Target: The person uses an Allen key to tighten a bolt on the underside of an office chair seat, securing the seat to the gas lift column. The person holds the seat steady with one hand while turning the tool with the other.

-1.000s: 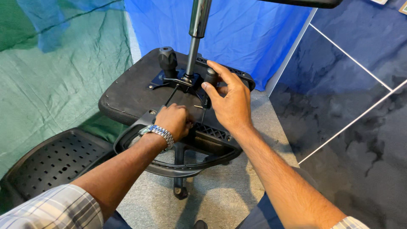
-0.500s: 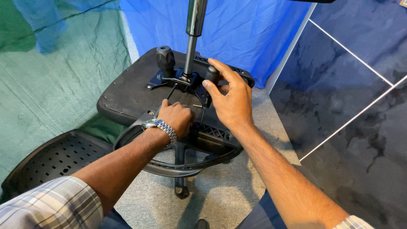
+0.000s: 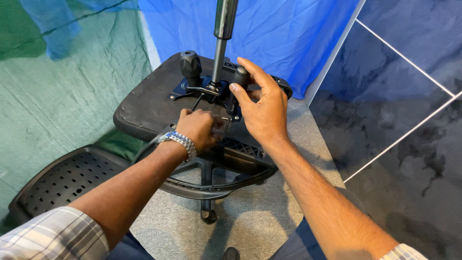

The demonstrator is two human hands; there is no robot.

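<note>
An office chair lies upside down, its black seat underside (image 3: 149,108) facing me. A metal mechanism plate (image 3: 202,91) sits on it, and a silver gas lift cylinder (image 3: 222,33) rises from the plate. A black knob (image 3: 190,65) stands at the plate's left. My left hand (image 3: 198,129), with a metal wristwatch, is closed on a small part just below the plate. My right hand (image 3: 262,108) wraps a black lever handle (image 3: 240,77) on the plate's right side. What the left fingers pinch is hidden.
A black perforated chair back (image 3: 57,180) lies at lower left. The chair's curved black frame (image 3: 207,190) and a caster (image 3: 209,215) sit under my arms. Green cloth (image 3: 53,96) covers the left, blue cloth (image 3: 288,29) the back, dark tiles (image 3: 409,120) the right.
My left hand has crept slightly up toward the plate. The right hand's fingers have shifted on the lever handle. The view has tilted a little.
</note>
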